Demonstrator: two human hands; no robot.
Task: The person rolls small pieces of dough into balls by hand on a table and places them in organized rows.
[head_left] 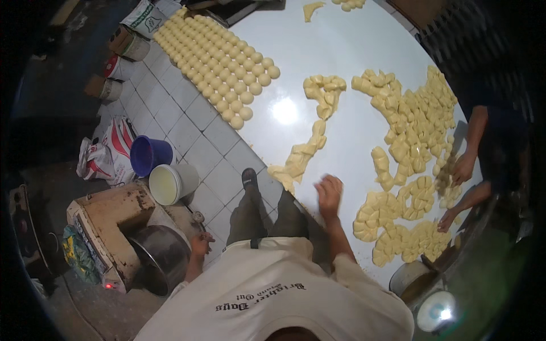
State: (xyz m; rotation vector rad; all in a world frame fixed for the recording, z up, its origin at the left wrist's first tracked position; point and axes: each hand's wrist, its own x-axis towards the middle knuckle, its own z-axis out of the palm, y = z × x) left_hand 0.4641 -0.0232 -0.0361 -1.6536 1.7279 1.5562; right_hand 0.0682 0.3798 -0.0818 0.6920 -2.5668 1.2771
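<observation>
My right hand (329, 193) is over the near edge of the white table (355, 148), fingers loosely bent and apart, holding nothing visible. It is just below a strip of pale yellow dough pieces (301, 153). A large spread of cut dough (415, 125) and lower clusters (409, 244) lie to its right. Rows of dough balls (219, 71) line the far left edge. My left hand (201, 244) hangs low beside the steel bowl (159, 258) of a worn machine (102, 221), fingers apart with nothing visible in them.
A co-worker's two hands (464, 166) (447, 219) work at the dough on the table's right. A blue bucket (151, 156), a white bucket (170, 184) and sacks (111, 150) stand on the tiled floor (202, 148) at left. A metal pot (409, 278) sits at lower right.
</observation>
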